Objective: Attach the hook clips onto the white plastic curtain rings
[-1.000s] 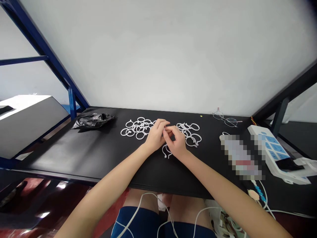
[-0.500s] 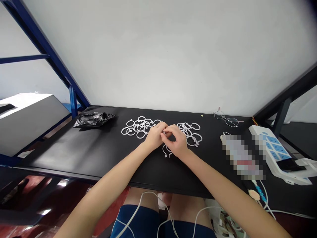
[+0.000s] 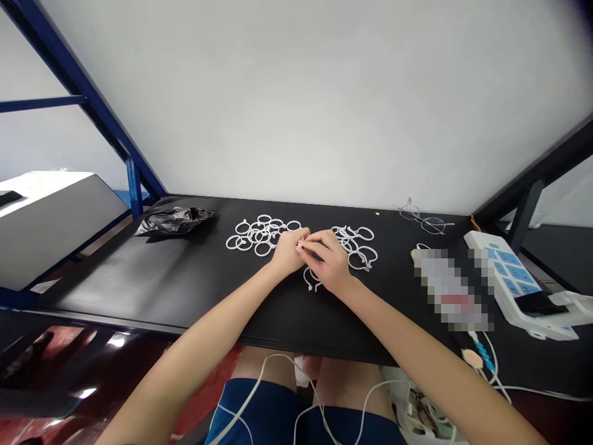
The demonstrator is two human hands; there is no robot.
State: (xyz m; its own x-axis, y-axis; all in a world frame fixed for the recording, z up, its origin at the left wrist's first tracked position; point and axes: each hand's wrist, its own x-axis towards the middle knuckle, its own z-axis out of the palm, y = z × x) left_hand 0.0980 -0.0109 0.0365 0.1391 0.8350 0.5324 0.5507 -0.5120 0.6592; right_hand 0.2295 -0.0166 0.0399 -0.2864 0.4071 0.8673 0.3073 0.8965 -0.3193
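Above the middle of the black table (image 3: 194, 290), my left hand (image 3: 288, 252) and my right hand (image 3: 327, 258) meet fingertip to fingertip. Both are closed in a pinch on a white plastic ring (image 3: 300, 245); only a small white bit of it shows, and the fingers hide the rest. Left of my hands lies a pile of white plastic rings (image 3: 244, 243) with small knobbed clasp ends, seemingly closed. A second group of such rings (image 3: 365, 233) lies to the right, some with their ends apart. One open ring (image 3: 306, 281) sits just below my right hand, partly covered by it.
A crumpled black plastic bag (image 3: 173, 222) lies at the left. To the right are eyeglasses (image 3: 432, 225), a blurred phone (image 3: 451, 290) on a cable and a white power strip (image 3: 512, 278). White cables (image 3: 264, 377) hang over my lap. A grey wall (image 3: 296, 105) rises behind.
My fingertips have shifted slightly, the right fingers straightening and pressing closer to the left, and a small white bit now shows between them. The ring piles stay as they were.
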